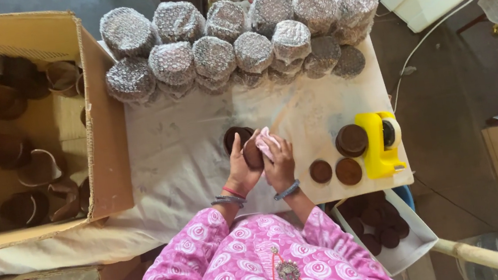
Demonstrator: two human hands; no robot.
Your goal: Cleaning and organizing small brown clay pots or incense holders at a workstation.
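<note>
At the table's (200,158) near edge, your left hand (241,171) cups a brown round lid (252,154) while your right hand (280,163) presses a pink cloth (264,142) against it.

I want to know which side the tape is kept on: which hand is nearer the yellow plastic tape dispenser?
Right. The right hand, holding a pink cloth, is closer to the yellow plastic tape dispenser; the left hand is farther from it.

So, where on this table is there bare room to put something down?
The widest bare patch of the white cloth lies between the cardboard box, the bubble-wrapped bundles and the left hand. A smaller patch lies between the bundles and the yellow tape dispenser. It is crowded at the back row and around the brown discs.
</note>
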